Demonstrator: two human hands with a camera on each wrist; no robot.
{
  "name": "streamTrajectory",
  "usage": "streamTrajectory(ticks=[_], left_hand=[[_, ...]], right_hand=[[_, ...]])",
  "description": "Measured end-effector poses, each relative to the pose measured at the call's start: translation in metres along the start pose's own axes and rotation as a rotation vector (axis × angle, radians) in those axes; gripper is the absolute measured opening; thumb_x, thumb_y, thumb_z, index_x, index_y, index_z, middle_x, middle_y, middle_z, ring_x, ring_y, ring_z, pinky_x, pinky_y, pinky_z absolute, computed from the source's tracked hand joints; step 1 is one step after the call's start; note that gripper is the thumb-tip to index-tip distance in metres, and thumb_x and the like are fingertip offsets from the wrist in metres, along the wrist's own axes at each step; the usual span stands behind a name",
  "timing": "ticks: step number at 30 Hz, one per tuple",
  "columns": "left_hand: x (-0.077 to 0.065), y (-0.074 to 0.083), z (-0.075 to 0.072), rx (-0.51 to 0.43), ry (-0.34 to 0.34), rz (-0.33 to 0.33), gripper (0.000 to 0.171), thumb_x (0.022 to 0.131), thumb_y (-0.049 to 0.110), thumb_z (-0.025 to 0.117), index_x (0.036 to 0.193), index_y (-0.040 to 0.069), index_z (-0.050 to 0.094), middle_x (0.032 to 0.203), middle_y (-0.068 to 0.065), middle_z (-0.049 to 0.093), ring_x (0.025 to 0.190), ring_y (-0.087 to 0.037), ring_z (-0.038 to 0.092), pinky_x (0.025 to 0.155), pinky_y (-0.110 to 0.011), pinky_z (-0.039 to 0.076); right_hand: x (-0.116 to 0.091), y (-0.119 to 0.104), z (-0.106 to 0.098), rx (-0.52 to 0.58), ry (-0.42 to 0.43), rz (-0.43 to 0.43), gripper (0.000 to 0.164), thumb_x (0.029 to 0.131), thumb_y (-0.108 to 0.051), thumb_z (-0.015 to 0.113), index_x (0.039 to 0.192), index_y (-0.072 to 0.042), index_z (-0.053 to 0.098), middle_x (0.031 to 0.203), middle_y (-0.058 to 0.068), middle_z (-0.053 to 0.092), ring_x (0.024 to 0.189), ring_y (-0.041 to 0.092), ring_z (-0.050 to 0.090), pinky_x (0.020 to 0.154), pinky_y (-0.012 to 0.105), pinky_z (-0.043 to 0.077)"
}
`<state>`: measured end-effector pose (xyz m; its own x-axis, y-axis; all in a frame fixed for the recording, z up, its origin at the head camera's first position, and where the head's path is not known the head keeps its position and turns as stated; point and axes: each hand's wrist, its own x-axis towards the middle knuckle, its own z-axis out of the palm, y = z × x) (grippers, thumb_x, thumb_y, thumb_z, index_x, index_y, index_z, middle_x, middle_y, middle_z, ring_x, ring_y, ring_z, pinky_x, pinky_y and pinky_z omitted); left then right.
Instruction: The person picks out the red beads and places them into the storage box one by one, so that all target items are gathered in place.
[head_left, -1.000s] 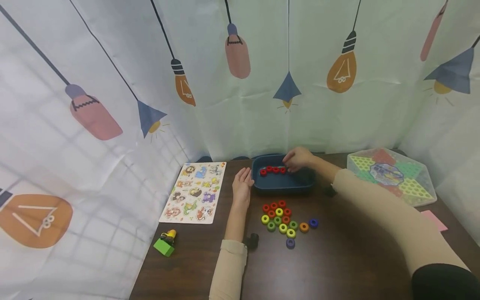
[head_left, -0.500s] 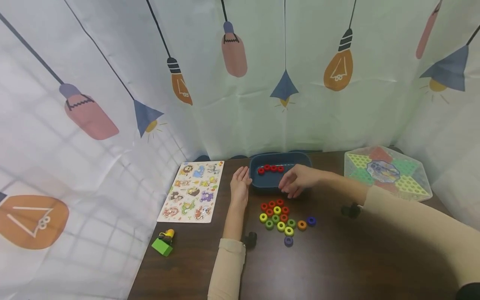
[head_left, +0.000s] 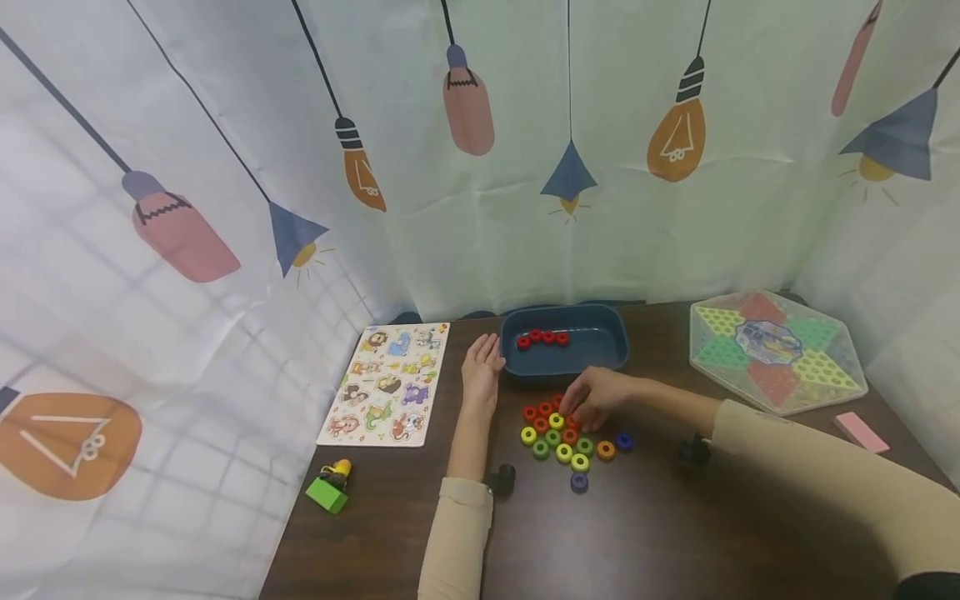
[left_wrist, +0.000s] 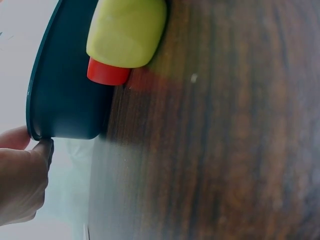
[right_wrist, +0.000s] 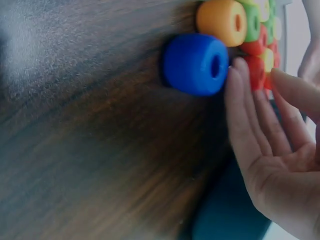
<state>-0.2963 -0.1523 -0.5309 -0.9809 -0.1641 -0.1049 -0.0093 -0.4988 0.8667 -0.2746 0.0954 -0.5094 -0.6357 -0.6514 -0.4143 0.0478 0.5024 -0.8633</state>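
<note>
On the dark table a cluster of red, yellow and green beads [head_left: 564, 452] lies in front of a dark blue tray [head_left: 566, 364]. My right hand [head_left: 600, 396] reaches over the cluster, fingertips at the red beads [right_wrist: 255, 72]. In the right wrist view its thumb and straight fingers stand apart, with red beads showing between them. A blue bead [right_wrist: 195, 65] sits just beside those fingers. Along the tray's left end lies my left hand [head_left: 482, 371], fingers extended. In the left wrist view its fingertips touch the tray's corner. Several red beads [head_left: 548, 337] stand inside the tray.
A picture board of animals [head_left: 386, 385] lies to the left, with a green block [head_left: 326, 495] and a small yellow-topped toy [head_left: 337, 472] nearer. At right are a hexagonal game board [head_left: 776, 350] and a pink block [head_left: 861, 432]. A patterned curtain [head_left: 480, 242] hangs behind.
My right hand has come out of the tray and moved toward me, down to the red beads of the cluster. The left hand has stayed at the tray's left end.
</note>
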Motion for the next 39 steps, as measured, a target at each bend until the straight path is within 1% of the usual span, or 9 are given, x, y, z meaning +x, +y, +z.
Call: streamTrajectory(ticks=[8,12,15,19,25,30,33,36,39], left_hand=[[-0.001,0.001,0.0,0.008,0.007,-0.01,0.065,0.086,-0.024,0.043,0.146,0.001,0.035,0.151,-0.02,0.039,0.139,-0.026,0.041,0.114,-0.04,0.031],[-0.001,0.0,0.0,-0.004,0.006,-0.008,0.065,0.085,-0.024,0.043,0.145,0.001,0.036,0.151,-0.021,0.039,0.138,-0.026,0.041,0.114,-0.04,0.031],[-0.001,0.0,0.0,-0.005,0.003,0.0,0.065,0.085,-0.024,0.043,0.145,0.0,0.036,0.151,-0.022,0.038,0.139,-0.026,0.04,0.114,-0.041,0.031],[-0.001,0.001,0.0,-0.017,-0.002,0.0,0.066,0.085,-0.025,0.043,0.145,-0.001,0.035,0.152,-0.023,0.037,0.139,-0.028,0.039,0.114,-0.043,0.03],[0.0,-0.001,-0.002,-0.011,-0.009,0.002,0.066,0.085,-0.025,0.042,0.146,-0.001,0.034,0.152,-0.024,0.035,0.14,-0.028,0.039,0.115,-0.042,0.029],[0.001,-0.002,-0.005,-0.004,-0.01,0.015,0.065,0.086,-0.024,0.043,0.146,0.0,0.034,0.152,-0.023,0.036,0.139,-0.028,0.039,0.114,-0.04,0.031],[0.001,-0.003,-0.006,-0.003,-0.01,0.007,0.065,0.086,-0.024,0.043,0.145,0.001,0.035,0.151,-0.021,0.038,0.139,-0.027,0.039,0.114,-0.04,0.032],[0.0,-0.003,-0.005,0.003,-0.013,-0.001,0.065,0.086,-0.024,0.043,0.145,0.001,0.035,0.151,-0.02,0.039,0.139,-0.026,0.04,0.113,-0.04,0.032],[-0.001,-0.002,-0.004,0.0,-0.021,0.01,0.066,0.086,-0.024,0.043,0.147,0.0,0.034,0.151,-0.02,0.039,0.139,-0.026,0.04,0.113,-0.041,0.032]], right_hand=[[0.002,0.001,0.003,-0.024,0.004,-0.029,0.019,0.083,0.004,0.07,0.1,-0.003,0.073,0.097,0.012,0.073,0.074,0.034,0.072,0.065,0.045,0.059],[-0.002,-0.011,-0.005,-0.004,-0.003,-0.031,0.02,0.083,0.003,0.07,0.102,-0.003,0.073,0.099,0.014,0.073,0.073,0.034,0.072,0.065,0.045,0.059],[-0.004,-0.026,-0.02,0.025,-0.024,-0.049,0.021,0.085,0.003,0.069,0.106,-0.002,0.072,0.104,0.018,0.071,0.076,0.035,0.072,0.068,0.047,0.059],[0.0,-0.05,-0.052,0.019,-0.039,-0.062,0.026,0.088,0.003,0.065,0.114,0.0,0.069,0.113,0.022,0.069,0.082,0.037,0.072,0.073,0.049,0.058],[0.023,-0.066,-0.1,-0.034,0.009,0.021,0.035,0.09,0.006,0.057,0.126,0.004,0.06,0.121,0.022,0.065,0.087,0.034,0.072,0.076,0.047,0.058],[0.048,-0.062,-0.118,-0.064,0.067,0.071,0.038,0.092,0.006,0.051,0.13,0.008,0.055,0.126,0.026,0.061,0.09,0.035,0.071,0.082,0.05,0.056],[0.059,-0.052,-0.121,-0.107,0.111,0.097,0.033,0.094,0.005,0.051,0.126,0.009,0.058,0.12,0.026,0.064,0.089,0.037,0.071,0.081,0.05,0.057],[0.067,-0.039,-0.12,-0.183,0.158,0.117,0.026,0.094,0.003,0.054,0.118,0.007,0.064,0.108,0.024,0.068,0.086,0.036,0.072,0.075,0.046,0.059],[0.074,-0.029,-0.118,-0.221,0.202,0.104,0.023,0.094,0.002,0.055,0.113,0.005,0.067,0.101,0.023,0.07,0.081,0.034,0.072,0.07,0.042,0.06]])
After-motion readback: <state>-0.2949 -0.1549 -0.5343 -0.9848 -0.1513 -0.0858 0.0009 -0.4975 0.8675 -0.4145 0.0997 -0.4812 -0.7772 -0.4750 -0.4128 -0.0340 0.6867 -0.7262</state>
